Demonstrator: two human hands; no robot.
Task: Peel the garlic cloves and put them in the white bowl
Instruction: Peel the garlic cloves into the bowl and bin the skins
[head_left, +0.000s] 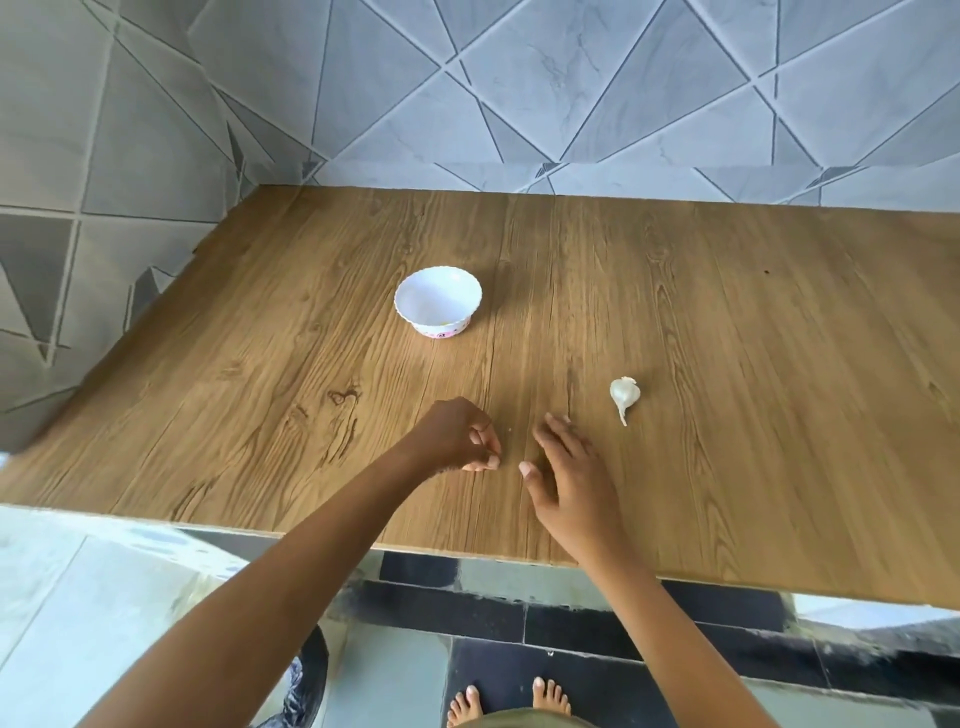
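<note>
— Where is the garlic?
— One whole garlic bulb (624, 395) lies on its side on the tabletop (727, 312), closer to the front edge than the back, unpeeled.
— And the white bowl (438, 301)?
— Upright, about midway between the front and back edges, well apart from the bulb and to its left.
— The grips?
— The left grip (457, 436) is narrow, with fingers curled in and tips against the thumb. Whether it pinches anything is too small to tell. The right grip (566, 483) is wide, with fingers spread low over the tabletop. It is near the bulb, not touching it.
</note>
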